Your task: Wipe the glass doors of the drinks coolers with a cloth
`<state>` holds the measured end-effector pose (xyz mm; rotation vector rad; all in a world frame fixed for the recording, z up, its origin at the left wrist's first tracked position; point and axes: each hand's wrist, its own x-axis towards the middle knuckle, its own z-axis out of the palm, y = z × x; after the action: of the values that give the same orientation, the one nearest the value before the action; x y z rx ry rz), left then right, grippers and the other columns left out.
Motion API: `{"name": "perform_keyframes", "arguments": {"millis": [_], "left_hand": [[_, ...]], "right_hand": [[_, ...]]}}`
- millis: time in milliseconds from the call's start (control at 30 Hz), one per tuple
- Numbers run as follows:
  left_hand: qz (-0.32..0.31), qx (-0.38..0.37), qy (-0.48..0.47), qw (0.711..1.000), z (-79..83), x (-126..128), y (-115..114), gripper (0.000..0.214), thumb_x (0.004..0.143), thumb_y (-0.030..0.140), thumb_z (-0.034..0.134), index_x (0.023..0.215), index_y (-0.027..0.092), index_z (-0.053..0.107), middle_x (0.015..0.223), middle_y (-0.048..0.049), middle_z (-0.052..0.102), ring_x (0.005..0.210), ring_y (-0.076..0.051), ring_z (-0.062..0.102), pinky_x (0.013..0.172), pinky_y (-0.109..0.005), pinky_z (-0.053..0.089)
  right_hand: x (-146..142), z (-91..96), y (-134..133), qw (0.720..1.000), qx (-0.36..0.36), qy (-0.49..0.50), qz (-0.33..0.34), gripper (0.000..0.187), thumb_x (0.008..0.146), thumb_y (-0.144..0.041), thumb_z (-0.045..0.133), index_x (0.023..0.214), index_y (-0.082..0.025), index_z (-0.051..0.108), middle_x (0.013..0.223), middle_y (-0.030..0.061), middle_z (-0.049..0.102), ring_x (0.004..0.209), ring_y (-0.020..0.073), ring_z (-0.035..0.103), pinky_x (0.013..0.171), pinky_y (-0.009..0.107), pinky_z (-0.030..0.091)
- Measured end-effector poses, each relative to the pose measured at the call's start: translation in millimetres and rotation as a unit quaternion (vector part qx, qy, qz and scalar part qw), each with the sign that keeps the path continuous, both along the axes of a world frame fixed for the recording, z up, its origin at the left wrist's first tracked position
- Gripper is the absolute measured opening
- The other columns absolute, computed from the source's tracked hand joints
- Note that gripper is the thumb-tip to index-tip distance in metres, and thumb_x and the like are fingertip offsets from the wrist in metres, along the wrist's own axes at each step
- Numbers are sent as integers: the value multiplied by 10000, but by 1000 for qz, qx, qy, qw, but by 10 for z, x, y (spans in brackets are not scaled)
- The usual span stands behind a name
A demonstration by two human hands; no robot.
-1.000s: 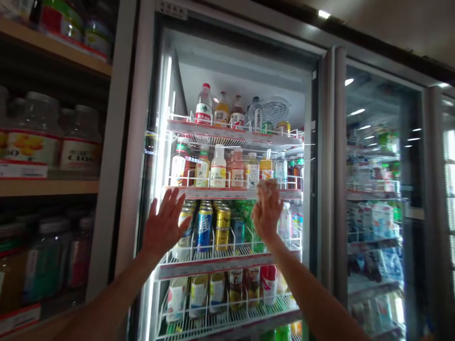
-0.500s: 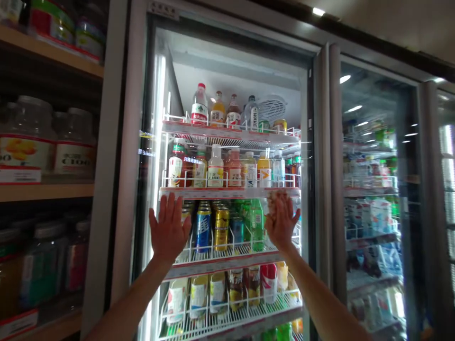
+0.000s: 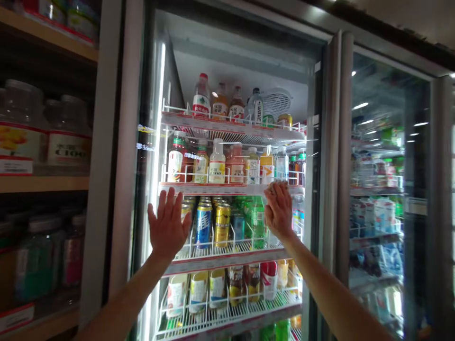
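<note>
Shop refrigerators line the wall, lit from within. At centre frame, a person's left hand (image 3: 168, 227) lies flat on the glass door (image 3: 241, 71), fingers spread apart. The right hand (image 3: 279, 210), fingers together, presses a pale wad (image 3: 273, 185) to the pane; whether it is gripped cannot be told. Even, flat pressure from both palms looks the sound way to work the glass. Cans (image 3: 213, 222) and bottles (image 3: 216, 166) stand behind it. Jars (image 3: 67, 137) fill shelves at left, and a second cooler (image 3: 384, 189) stands at right. Nothing blocks the hands.

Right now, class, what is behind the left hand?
Behind the left hand is the glass door, then a can, mostly covered. Its label cannot be read.
</note>
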<state>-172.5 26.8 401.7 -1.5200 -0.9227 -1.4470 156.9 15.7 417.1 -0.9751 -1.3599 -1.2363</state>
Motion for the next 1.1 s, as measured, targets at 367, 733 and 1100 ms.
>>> {"name": "perform_keyframes", "arguments": {"millis": [367,733,1100], "left_hand": [[20,11,33,999,-11,-8,-2,709,886,331,435,1454,224,24,1511,-117,150,1397,-285,126,1110,-554,88],[38,21,46,998,-9,-34,-21,717,875,302,448,1456,222,36,1510,-124,148,1397,-285,121,1106,-563,116],[21,61,75,995,265,-178,-18,670,878,317,437,1454,266,98,1511,-87,194,1393,-263,171,1111,-523,158]], "right_hand": [[-479,-156,-7,998,10,55,-2,568,843,-253,351,1407,-200,314,1417,122,395,1368,264,256,1075,516,223],[168,961,116,942,111,316,11,526,829,-289,306,1287,-85,463,1334,218,458,1276,333,367,994,600,272],[145,1079,24,991,74,100,-38,490,838,-248,335,1307,-156,445,1350,130,471,1306,260,347,1063,532,221]]}}
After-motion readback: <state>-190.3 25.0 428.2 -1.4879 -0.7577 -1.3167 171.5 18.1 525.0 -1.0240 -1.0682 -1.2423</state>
